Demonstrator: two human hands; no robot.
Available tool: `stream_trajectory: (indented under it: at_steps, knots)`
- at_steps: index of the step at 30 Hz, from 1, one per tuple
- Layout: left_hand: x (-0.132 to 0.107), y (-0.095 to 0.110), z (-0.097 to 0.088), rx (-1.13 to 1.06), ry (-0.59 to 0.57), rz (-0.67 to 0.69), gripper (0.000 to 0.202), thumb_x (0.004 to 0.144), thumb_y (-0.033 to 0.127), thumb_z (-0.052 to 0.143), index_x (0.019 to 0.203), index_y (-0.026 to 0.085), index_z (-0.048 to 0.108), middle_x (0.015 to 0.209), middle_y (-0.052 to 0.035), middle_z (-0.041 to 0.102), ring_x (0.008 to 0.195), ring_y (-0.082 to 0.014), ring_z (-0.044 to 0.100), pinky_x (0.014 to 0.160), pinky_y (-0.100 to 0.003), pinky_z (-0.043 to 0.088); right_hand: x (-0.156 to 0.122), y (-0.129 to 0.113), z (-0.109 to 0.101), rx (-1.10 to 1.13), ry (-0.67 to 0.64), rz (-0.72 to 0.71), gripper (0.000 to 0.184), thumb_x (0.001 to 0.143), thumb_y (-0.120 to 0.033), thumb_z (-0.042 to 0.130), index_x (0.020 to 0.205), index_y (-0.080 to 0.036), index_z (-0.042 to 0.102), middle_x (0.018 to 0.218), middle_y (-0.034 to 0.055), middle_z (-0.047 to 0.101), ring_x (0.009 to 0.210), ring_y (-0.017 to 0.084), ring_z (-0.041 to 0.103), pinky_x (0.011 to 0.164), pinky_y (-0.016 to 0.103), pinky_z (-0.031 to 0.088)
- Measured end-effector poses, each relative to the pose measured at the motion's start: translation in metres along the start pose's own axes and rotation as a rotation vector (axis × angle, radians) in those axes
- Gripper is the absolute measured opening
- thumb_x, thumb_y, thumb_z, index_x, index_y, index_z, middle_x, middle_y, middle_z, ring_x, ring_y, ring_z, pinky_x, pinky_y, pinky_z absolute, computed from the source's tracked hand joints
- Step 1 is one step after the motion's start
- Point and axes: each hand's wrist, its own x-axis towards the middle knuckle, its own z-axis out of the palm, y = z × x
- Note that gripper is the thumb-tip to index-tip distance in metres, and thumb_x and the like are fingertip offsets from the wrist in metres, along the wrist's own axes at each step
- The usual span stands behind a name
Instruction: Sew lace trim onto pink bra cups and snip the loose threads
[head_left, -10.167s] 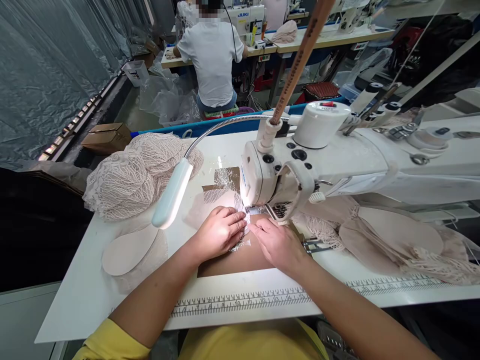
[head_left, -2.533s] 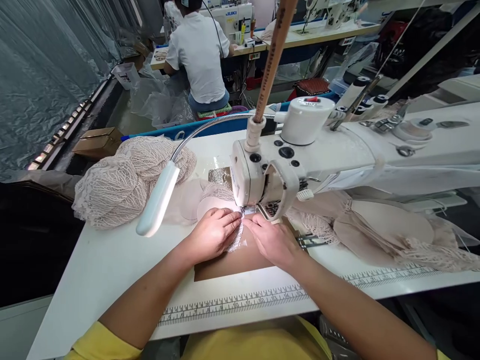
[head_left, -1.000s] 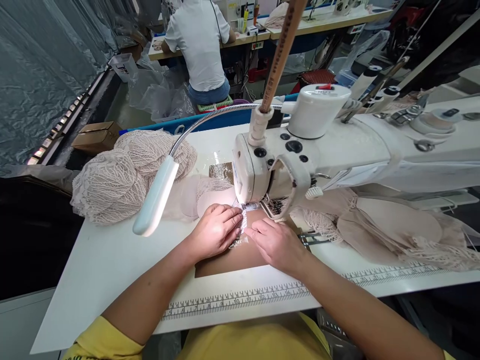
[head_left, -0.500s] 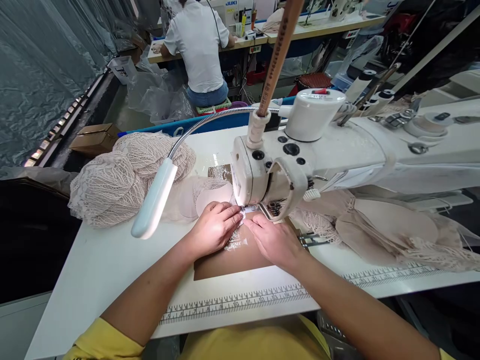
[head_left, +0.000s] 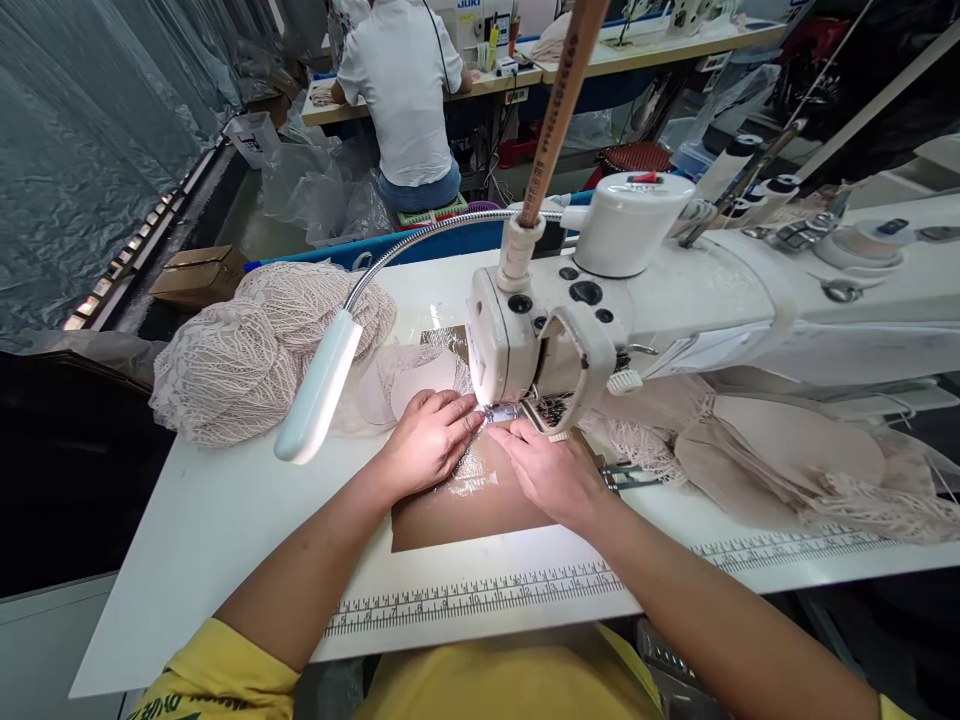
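My left hand [head_left: 427, 443] lies flat on a piece of beige lace fabric [head_left: 420, 380], fingers together, pressing it down just left of the presser foot [head_left: 504, 411] of the white sewing machine [head_left: 637, 300]. My right hand [head_left: 551, 470] rests on the same fabric just in front of the foot, its fingertips pinching the edge. A brown panel [head_left: 480, 505] lies under both hands. The needle itself is hidden by the machine head.
A heap of lace pieces [head_left: 255, 345] sits at the table's left; more beige cups and lace [head_left: 787, 460] lie at the right. A gooseneck lamp [head_left: 319, 385] hangs over the left. A printed ruler [head_left: 480, 595] runs along the front edge. Another person [head_left: 405, 90] sits ahead.
The fabric has fed back behind the foot, with more of it now lying beyond the machine head. Both hands have crept slightly towards the foot.
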Motion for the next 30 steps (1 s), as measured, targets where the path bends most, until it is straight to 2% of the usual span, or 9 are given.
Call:
stream_trajectory:
  at_steps: [6,13,23,30]
  knots:
    - [0.0,0.001,-0.004,0.054,-0.046,-0.025,0.036,0.097,0.031,0.037,0.125,0.017,0.055,0.125,-0.0122,0.059,0.108,-0.0268,0.051,0.09,-0.042,0.037,-0.001,0.002,-0.001,0.039,-0.012,0.015,0.037,0.085,-0.01,0.047,0.113,-0.024,0.068,0.088,0.0021,0.069,0.078,0.017,0.058,0.063,0.029,0.038]
    - [-0.002,0.003,-0.011,0.102,-0.105,-0.053,0.041,0.098,0.037,0.036,0.13,0.018,0.052,0.128,-0.013,0.057,0.114,-0.0287,0.05,0.088,-0.042,0.038,-0.004,0.005,0.002,0.056,-0.025,0.033,0.04,0.088,-0.012,0.045,0.121,-0.022,0.064,0.097,0.0027,0.071,0.081,0.018,0.061,0.071,0.029,0.044]
    - [-0.001,0.002,-0.01,0.091,-0.103,-0.047,0.041,0.097,0.035,0.037,0.13,0.016,0.052,0.129,-0.014,0.057,0.113,-0.0291,0.05,0.087,-0.043,0.038,-0.002,0.003,-0.003,0.043,-0.041,0.038,0.037,0.089,-0.015,0.046,0.12,-0.023,0.065,0.096,0.0036,0.071,0.078,0.018,0.061,0.072,0.03,0.043]
    - [-0.002,0.002,-0.008,0.088,-0.085,-0.049,0.041,0.097,0.036,0.038,0.129,0.015,0.052,0.129,-0.0144,0.056,0.115,-0.0298,0.049,0.089,-0.043,0.037,-0.004,0.005,0.001,0.024,-0.024,0.014,0.038,0.089,-0.016,0.046,0.121,-0.023,0.064,0.097,0.0041,0.07,0.079,0.019,0.06,0.073,0.031,0.043]
